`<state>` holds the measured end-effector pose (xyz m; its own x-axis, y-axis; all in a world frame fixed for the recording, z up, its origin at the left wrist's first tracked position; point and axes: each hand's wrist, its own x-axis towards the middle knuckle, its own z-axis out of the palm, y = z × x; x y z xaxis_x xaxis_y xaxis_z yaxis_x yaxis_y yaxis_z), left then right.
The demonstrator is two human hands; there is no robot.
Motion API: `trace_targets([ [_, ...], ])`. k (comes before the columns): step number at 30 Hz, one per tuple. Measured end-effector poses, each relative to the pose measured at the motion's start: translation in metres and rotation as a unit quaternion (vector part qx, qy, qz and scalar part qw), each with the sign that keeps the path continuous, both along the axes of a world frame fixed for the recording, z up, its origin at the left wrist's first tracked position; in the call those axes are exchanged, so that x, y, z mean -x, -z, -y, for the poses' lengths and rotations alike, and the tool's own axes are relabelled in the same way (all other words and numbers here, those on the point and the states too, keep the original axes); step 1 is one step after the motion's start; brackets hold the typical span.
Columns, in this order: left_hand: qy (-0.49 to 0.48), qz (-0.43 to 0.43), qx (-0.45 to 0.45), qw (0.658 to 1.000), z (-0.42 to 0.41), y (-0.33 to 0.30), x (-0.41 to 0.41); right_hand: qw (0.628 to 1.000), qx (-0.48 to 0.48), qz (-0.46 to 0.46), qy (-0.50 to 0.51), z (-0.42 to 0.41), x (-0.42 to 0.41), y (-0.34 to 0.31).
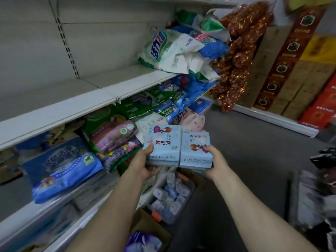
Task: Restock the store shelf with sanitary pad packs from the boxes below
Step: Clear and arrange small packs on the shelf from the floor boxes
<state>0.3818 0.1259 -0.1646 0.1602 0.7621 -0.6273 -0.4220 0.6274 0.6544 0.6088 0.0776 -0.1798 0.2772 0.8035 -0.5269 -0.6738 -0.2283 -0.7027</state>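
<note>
I hold two light-blue sanitary pad packs side by side in front of the shelving. My left hand (145, 165) grips the left pack (163, 144) from below, thumb on top. My right hand (215, 160) grips the right pack (195, 151) at its right edge. Both packs hover above a clear plastic box (171, 199) on the floor that holds several more small pad packs. To the upper left runs a white shelf (76, 99), bare along most of its length. The shelf below it carries purple and blue pad packs (112, 135).
Crumpled detergent bags (174, 50) lie on the white shelf's right end, and more sit below. Copper-red scourer bundles (236, 57) hang at the aisle end. A cardboard box (151, 233) with purple packs sits near my feet. Stacked cartons (300, 79) line the far right; grey floor between.
</note>
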Motion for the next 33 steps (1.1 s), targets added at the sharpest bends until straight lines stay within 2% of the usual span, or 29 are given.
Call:
trace_targets([
  [9,0.008,-0.035,0.116,0.993,-0.062,0.068,-0.079,0.995,0.091,-0.039,-0.025,-0.043,-0.081,0.081],
  [16,0.019,-0.056,0.208,0.976,-0.111,0.114,-0.188,0.984,0.174,0.01,-0.043,-0.095,-0.182,0.137],
  [21,0.032,-0.061,0.237,0.969,-0.148,0.13,-0.263,0.967,0.255,0.009,-0.03,-0.135,-0.254,0.152],
  [27,0.02,-0.066,0.258,0.964,-0.185,0.15,-0.318,0.96,0.281,-0.014,-0.014,-0.17,-0.306,0.178],
  [33,-0.006,-0.069,0.282,0.957,-0.214,0.17,-0.353,0.948,0.318,0.003,-0.01,-0.201,-0.341,0.211],
])
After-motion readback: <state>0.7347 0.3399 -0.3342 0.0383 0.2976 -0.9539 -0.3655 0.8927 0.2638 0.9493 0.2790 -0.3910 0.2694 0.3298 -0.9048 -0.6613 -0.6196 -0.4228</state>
